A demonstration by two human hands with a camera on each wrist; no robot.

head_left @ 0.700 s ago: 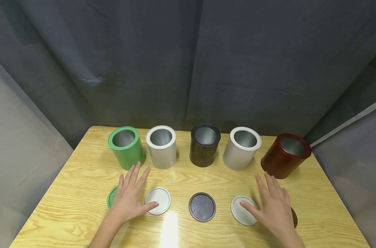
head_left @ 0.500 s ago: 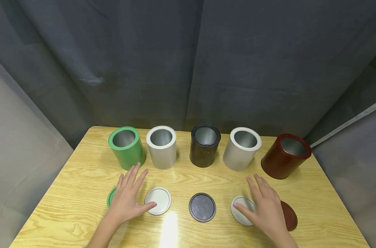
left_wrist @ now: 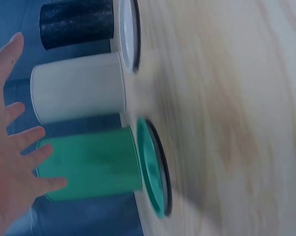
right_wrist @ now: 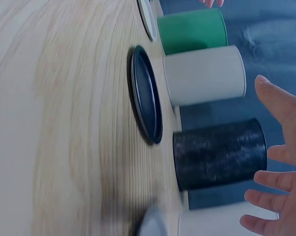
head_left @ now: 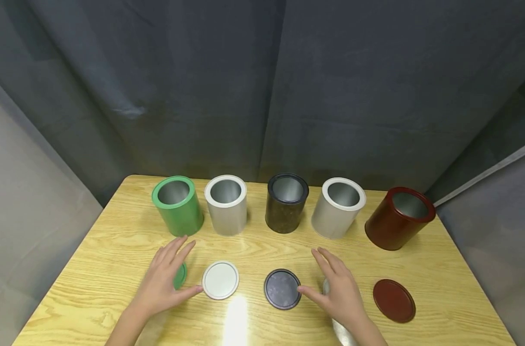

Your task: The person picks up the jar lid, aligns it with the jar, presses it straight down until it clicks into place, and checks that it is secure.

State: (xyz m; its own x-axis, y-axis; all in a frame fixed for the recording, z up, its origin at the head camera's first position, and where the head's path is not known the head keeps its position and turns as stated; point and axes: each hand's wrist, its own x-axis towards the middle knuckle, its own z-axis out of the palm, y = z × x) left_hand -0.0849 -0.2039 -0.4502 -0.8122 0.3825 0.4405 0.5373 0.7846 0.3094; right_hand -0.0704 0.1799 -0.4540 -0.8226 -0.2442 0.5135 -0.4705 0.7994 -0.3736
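In the head view my left hand (head_left: 159,282) hovers with spread fingers above the green lid (head_left: 181,276), partly hiding it. A white lid (head_left: 220,280) lies just right of its thumb. My right hand (head_left: 339,293) is held over another white lid (head_left: 343,332), covering most of it, and its thumb tip overlaps the edge of the black lid (head_left: 282,289). Both hands hold nothing; the wrist views show their fingers extended and apart from the lids. The dark red lid (head_left: 394,301) lies flat to the right of the right hand.
Along the back of the wooden table (head_left: 93,269) stand uncovered cans: green (head_left: 182,216), white (head_left: 228,218), black (head_left: 283,216), a second white (head_left: 333,218) and dark red (head_left: 390,228). A dark curtain (head_left: 262,96) hangs behind them.
My right hand has moved left from beside the dark red lid, uncovering it and hiding more of the right white lid. The left hand has shifted slightly left and towards me.
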